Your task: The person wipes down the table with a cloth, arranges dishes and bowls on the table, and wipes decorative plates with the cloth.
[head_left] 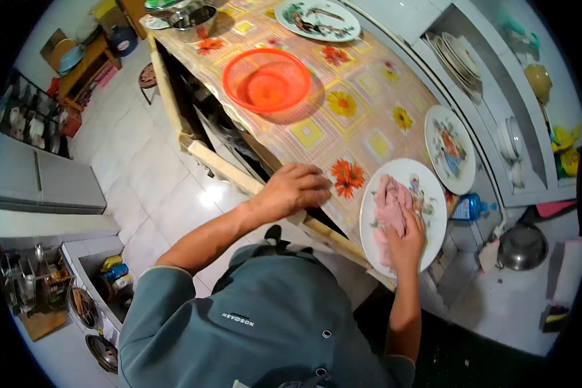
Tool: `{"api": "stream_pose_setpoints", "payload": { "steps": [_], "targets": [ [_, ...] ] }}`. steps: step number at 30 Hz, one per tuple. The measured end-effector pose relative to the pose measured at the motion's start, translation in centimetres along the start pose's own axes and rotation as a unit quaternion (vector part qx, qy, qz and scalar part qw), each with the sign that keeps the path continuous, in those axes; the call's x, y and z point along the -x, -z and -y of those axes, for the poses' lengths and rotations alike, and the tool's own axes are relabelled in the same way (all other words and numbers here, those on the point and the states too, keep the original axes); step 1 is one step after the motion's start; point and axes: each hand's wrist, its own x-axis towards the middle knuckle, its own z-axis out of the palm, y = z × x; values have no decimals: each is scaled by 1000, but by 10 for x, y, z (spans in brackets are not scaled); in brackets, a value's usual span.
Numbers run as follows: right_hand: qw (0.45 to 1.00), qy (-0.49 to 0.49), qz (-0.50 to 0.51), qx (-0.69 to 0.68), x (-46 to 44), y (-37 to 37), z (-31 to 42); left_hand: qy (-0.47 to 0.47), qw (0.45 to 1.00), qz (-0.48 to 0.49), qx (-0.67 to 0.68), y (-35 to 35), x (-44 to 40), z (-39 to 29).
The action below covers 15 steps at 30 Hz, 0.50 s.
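My right hand [405,242] presses a bunched pink cloth [393,202] onto a white oval plate [372,223] with a painted figure design. The plate lies at the near right end of the table, and the cloth covers part of its picture. My left hand [297,189] rests at the table's front edge, left of the plate, with its fingers loosely bent and nothing visible in them. A second painted oval plate [450,150] lies just beyond the first, towards the wall. Farther along the table is a third oval plate [317,19] with a painted design.
An orange plastic basket [266,81] stands on the flowered tablecloth [362,84]. A metal bowl [194,22] sits at the table's far end. Stacked plates [456,61] fill a wall shelf at right. Below it are a blue bottle [470,207] and a steel basin [522,247].
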Motion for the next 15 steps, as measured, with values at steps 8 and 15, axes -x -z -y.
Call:
{"api": "stream_pose_setpoints", "payload": {
  "steps": [8,15],
  "targets": [
    [999,-8,36,-25,-2,11,8,-9,999,-8,-43,-6,1,-1],
    [982,-18,-101,-161,28,42,-18,-12,994,33,-104,-8,2,-4]
  ]
}}
